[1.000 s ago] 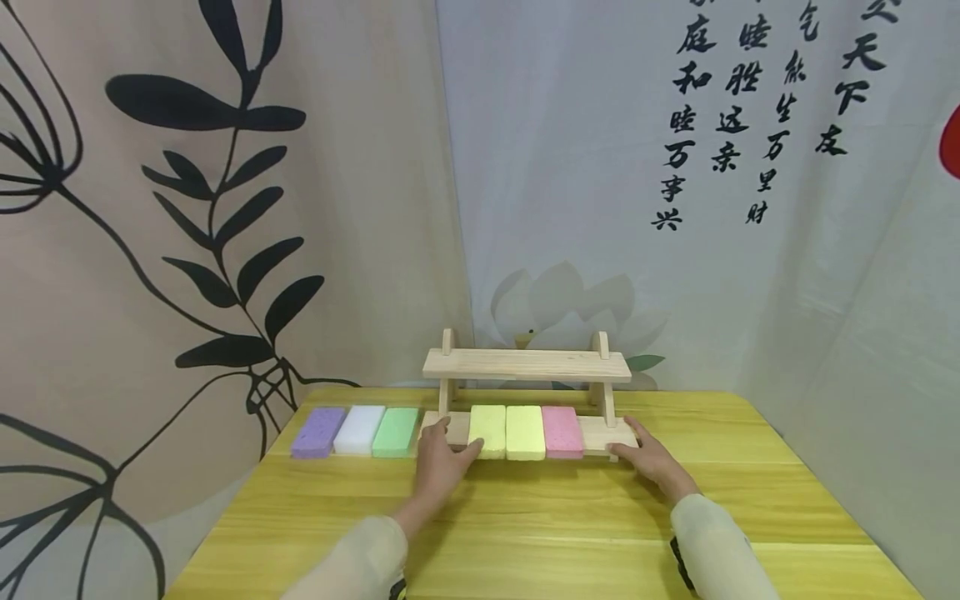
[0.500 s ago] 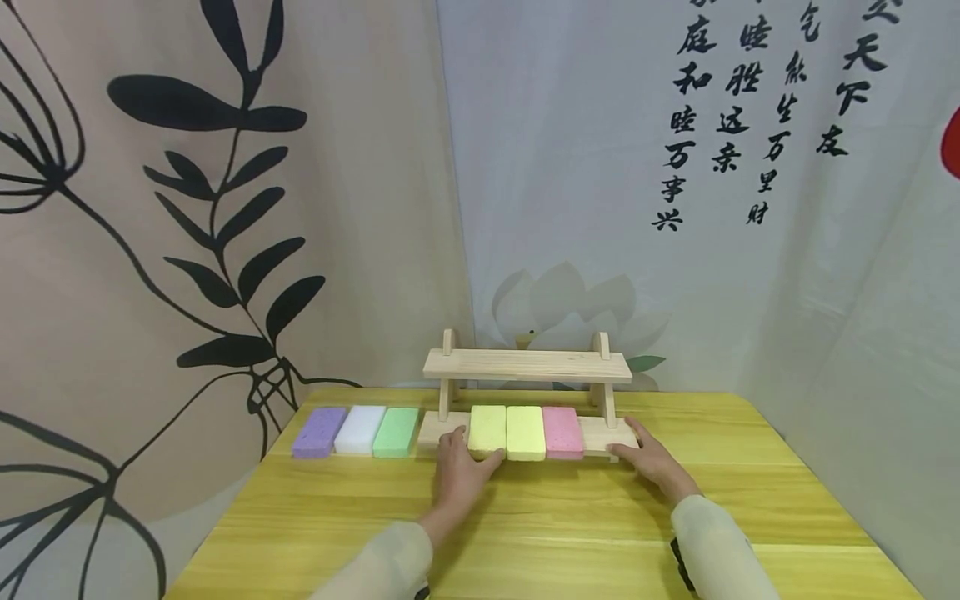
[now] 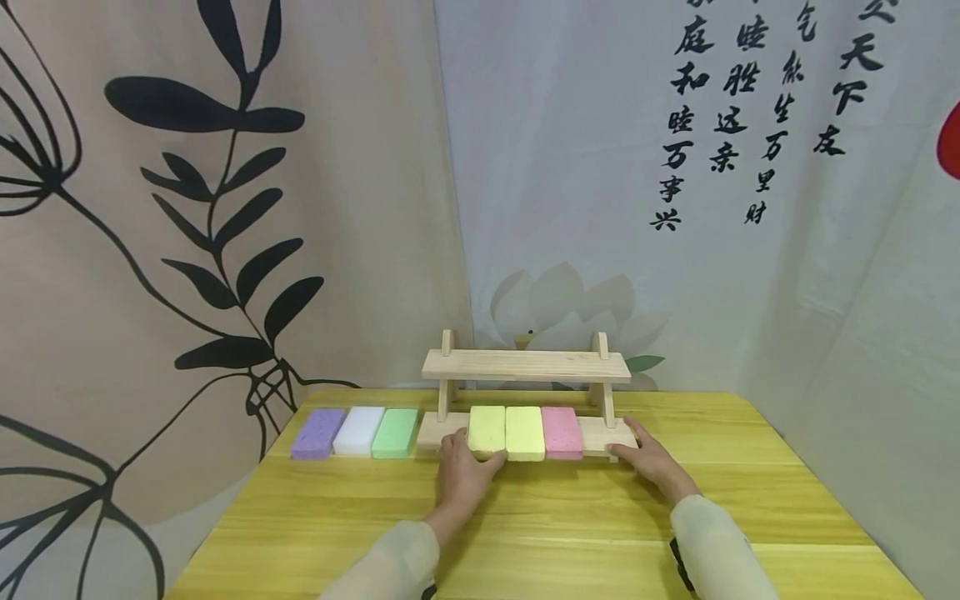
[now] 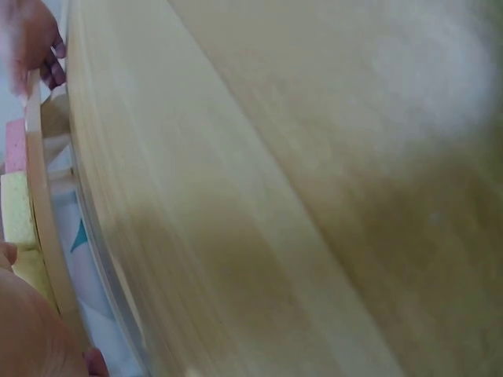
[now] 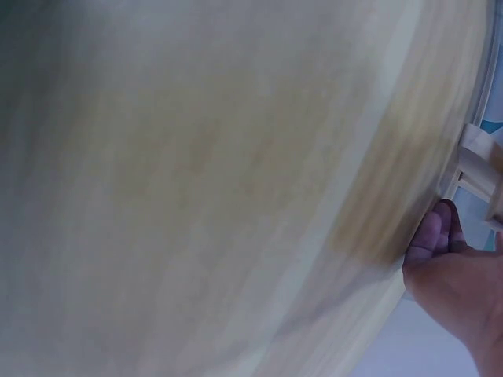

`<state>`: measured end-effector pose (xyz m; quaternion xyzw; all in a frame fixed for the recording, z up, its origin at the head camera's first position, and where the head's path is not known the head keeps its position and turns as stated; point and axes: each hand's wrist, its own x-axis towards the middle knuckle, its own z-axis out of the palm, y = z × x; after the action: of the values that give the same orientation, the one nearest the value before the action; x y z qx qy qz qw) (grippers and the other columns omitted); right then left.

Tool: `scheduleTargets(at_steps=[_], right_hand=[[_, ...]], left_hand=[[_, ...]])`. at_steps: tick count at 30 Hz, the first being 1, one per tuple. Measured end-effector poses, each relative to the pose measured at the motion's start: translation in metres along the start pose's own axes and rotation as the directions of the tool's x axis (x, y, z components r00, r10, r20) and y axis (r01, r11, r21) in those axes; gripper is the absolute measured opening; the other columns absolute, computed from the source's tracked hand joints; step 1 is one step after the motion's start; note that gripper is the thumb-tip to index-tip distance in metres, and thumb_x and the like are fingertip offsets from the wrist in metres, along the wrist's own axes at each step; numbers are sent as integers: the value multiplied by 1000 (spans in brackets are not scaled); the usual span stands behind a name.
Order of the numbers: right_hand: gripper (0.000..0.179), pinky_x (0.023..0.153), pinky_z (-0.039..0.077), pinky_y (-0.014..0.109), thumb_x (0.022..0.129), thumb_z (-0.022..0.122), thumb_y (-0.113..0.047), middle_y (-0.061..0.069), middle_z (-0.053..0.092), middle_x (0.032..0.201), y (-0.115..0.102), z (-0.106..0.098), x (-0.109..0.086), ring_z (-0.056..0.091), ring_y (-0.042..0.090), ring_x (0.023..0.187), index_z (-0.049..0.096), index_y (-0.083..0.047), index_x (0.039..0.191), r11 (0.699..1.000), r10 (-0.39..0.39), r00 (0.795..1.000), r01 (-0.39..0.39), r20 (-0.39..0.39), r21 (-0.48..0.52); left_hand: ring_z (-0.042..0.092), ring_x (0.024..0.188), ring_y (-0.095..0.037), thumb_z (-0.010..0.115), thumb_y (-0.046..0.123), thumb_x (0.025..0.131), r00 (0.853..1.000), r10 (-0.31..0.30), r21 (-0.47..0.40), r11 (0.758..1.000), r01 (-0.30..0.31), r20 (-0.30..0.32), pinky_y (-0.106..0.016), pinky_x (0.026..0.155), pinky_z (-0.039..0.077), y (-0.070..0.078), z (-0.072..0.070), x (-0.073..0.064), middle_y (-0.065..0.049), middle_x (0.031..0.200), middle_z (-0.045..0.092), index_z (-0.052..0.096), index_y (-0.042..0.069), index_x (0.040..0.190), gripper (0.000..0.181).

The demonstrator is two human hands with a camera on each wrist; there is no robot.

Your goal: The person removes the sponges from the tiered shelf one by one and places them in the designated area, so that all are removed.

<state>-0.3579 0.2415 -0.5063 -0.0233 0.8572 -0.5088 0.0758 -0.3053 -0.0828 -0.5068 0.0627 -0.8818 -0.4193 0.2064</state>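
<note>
Your left hand (image 3: 462, 478) grips the left yellow oblong sponge (image 3: 487, 429), end-on to you; your right hand (image 3: 654, 461), the pale wooden rack (image 3: 525, 365).

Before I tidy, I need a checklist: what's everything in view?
Table: 1, yellow wood, foreground
Rack: 1, pale wood, table's back
Yellow sponges: 2, yellow, rack's lower shelf
Pink sponge: 1, pink, right of those
Table sponges: 3, purple, white and green, left of rack
Backdrop: count unclear, beige and white, behind table
Plant prints: several, black, backdrop's left
Writing: 4 columns, black, backdrop's right
Flower print: 1, grey, behind rack
Red spot: 1, red, right edge
Sleeves: 2, pale, on forearms
Dark pieces: 2, black, by sleeves
Left grip: 1, bare, on left yellow sponge
Right grip: 1, bare, lower shelf's right end
</note>
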Motion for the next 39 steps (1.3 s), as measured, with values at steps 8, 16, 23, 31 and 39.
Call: scheduleTargets(at_steps=[8, 16, 23, 31, 39], right_hand=[[96, 110, 26, 63, 94, 65, -43, 39, 19, 153, 3, 0, 1, 29, 51, 137, 5, -6, 159, 1000, 6, 1000, -6, -5, 11], [95, 109, 29, 62, 94, 65, -43, 38, 20, 153, -1, 0, 0, 32, 50, 136, 6, -7, 159, 1000, 11, 1000, -11, -8, 1], [95, 108, 29, 64, 94, 66, -43, 39, 20, 152, -2, 0, -1, 31, 52, 136, 7, -7, 159, 1000, 9, 1000, -9, -5, -6], [96, 109, 28, 63, 94, 65, -45, 39, 20, 152, 1, -1, -1, 31, 51, 136, 6, -7, 159, 1000, 4, 1000, -4, -4, -5], [98, 107, 29, 65, 93, 64, -47, 41, 19, 152, 2, -2, 0, 31, 53, 135, 4, -5, 158, 1000, -14, 1000, 14, 9, -15]], left_hand=[[52, 98, -28, 84, 45, 75, 1000, 10, 1, 1000, -10, 16, -42, 80, 51, -2, 1, 3, -17, 118, 51, 50, -6, 135, 86], [53, 98, -28, 84, 43, 76, 1000, -8, -2, 1000, 8, 22, -42, 81, 52, -2, -2, 4, -18, 118, 51, 49, -6, 135, 84], [55, 95, -28, 84, 43, 74, 1000, -14, 17, 1000, 14, 1, -42, 77, 53, -3, -2, 6, -18, 119, 51, 50, -6, 135, 85], [54, 99, -30, 85, 42, 73, 1000, -17, 18, 1000, 17, -4, -43, 82, 52, -3, 1, 9, -19, 120, 51, 50, -7, 133, 85], [53, 98, -30, 85, 33, 73, 999, -38, -30, 999, 38, -7, -42, 84, 52, -5, -2, 11, -19, 119, 50, 50, -8, 132, 80]])
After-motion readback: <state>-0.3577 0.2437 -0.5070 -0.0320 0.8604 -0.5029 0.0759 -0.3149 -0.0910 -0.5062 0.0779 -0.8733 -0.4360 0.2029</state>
